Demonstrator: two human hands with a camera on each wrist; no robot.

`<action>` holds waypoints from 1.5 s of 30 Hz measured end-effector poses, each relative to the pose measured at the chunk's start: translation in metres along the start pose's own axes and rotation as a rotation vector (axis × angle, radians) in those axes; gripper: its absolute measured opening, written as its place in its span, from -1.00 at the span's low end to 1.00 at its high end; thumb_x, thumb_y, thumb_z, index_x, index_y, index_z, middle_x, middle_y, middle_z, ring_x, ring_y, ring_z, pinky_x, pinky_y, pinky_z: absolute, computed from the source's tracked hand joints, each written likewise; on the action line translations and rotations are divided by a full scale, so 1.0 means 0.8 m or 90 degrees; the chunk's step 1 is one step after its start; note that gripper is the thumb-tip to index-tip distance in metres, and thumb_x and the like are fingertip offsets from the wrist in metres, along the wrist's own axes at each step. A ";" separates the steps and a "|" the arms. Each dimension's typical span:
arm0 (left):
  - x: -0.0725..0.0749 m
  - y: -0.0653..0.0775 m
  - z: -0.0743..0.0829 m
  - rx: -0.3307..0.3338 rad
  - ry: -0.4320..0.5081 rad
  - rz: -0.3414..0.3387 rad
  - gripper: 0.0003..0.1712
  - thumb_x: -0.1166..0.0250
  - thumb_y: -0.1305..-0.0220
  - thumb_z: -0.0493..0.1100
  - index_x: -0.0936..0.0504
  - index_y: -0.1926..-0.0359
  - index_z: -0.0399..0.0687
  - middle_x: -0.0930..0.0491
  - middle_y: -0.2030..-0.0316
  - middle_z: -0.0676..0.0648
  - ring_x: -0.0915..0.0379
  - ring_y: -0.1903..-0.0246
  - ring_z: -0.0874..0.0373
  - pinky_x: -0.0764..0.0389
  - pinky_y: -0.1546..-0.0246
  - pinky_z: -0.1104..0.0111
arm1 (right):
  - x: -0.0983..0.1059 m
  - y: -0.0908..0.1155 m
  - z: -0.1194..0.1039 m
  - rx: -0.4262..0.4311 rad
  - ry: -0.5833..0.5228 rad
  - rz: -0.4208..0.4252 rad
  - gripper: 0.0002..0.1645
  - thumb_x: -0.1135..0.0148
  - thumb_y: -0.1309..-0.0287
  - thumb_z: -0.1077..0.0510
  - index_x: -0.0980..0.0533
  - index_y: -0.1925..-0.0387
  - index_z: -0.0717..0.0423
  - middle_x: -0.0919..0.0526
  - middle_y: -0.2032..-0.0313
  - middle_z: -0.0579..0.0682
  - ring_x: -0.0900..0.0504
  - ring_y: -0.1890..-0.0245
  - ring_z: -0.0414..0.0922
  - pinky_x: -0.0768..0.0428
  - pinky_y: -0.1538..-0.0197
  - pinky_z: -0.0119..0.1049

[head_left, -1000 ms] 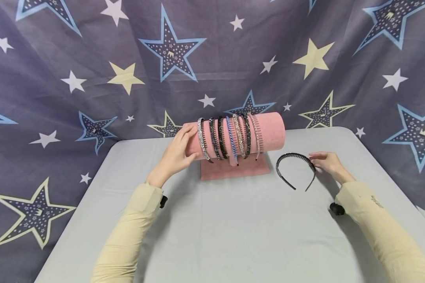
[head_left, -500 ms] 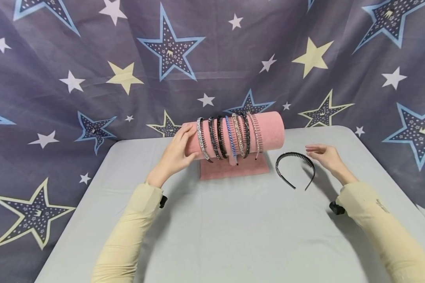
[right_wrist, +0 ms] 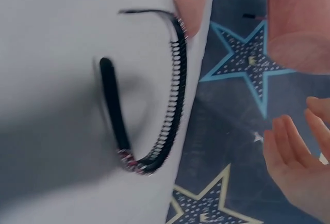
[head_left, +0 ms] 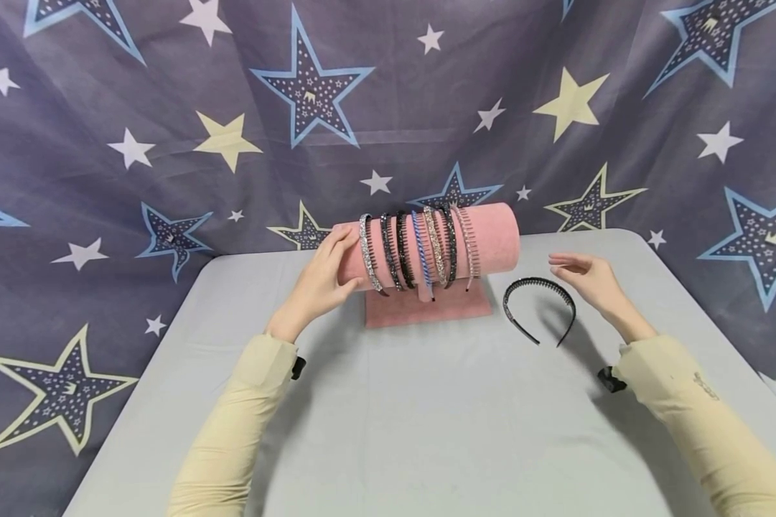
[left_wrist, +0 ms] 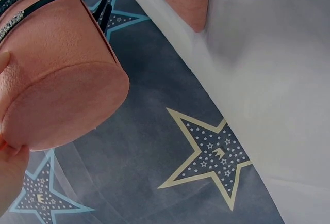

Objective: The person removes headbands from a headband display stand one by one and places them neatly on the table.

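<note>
A pink cylindrical headband stand [head_left: 500,238] carries several headbands side by side, among them a silver glittery one [head_left: 367,253] and a blue one [head_left: 421,248]. My left hand [head_left: 316,283] holds the cylinder's left end, thumb at the front and fingers over the top. On the table to the right lies a loose black headband [head_left: 535,281], its open ends toward me. In the right wrist view its teeth and sparkling outer side show on the black headband [right_wrist: 180,82]. Just behind and right of it, my right hand [head_left: 591,283] hovers with relaxed fingers, holding nothing.
The stand's flat pink base [head_left: 394,314] rests near the back of the table, which has a light grey cover [head_left: 439,424]. Directly behind the table's far edge hangs a dark curtain [head_left: 400,108] printed with stars.
My right hand has come off the loose black headband and moved up and slightly left. The headband lies where it was. My left hand keeps its hold on the stand.
</note>
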State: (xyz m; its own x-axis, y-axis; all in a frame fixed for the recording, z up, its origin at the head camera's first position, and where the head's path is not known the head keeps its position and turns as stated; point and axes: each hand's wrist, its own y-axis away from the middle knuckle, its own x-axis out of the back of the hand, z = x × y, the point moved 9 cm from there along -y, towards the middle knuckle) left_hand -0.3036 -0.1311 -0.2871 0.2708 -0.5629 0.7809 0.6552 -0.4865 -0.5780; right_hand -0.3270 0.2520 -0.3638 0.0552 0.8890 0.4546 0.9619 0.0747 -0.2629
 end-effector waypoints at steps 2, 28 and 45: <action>0.000 0.000 0.000 0.003 0.000 -0.001 -0.20 -0.35 0.16 -0.29 -0.25 -0.17 -0.36 -0.19 -0.19 -0.30 0.00 -0.24 -0.09 -0.02 -0.29 0.17 | -0.001 0.001 -0.009 0.013 0.004 0.009 -0.54 -0.13 -0.10 0.16 -0.41 0.03 0.43 -0.57 0.30 -0.39 -0.49 0.35 -0.56 -0.43 0.22 -0.73; -0.001 0.001 0.000 -0.003 -0.002 0.001 -0.18 -0.34 0.16 -0.28 -0.23 -0.19 -0.36 -0.18 -0.19 -0.30 0.01 -0.24 -0.10 0.06 -0.31 0.25 | -0.023 0.021 -0.122 0.169 0.039 0.057 -0.67 -0.18 0.00 0.32 -0.52 0.12 0.32 -0.59 0.21 0.17 -0.52 0.27 -0.40 -0.48 0.11 -0.58; -0.002 0.001 0.000 -0.002 0.000 0.002 -0.20 -0.34 0.17 -0.29 -0.25 -0.17 -0.37 -0.18 -0.20 -0.29 0.00 -0.24 -0.10 0.03 -0.31 0.24 | -0.070 0.017 -0.160 0.286 0.080 0.049 -0.70 -0.26 0.11 0.35 -0.55 0.22 0.30 -0.56 0.14 0.17 -0.49 0.12 0.00 -0.45 0.02 -0.40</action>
State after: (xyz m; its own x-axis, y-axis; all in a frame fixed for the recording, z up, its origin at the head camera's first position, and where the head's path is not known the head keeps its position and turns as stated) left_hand -0.3037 -0.1310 -0.2887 0.2729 -0.5651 0.7786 0.6516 -0.4868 -0.5817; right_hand -0.2829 0.1453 -0.2843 0.1813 0.8399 0.5115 0.7440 0.2230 -0.6299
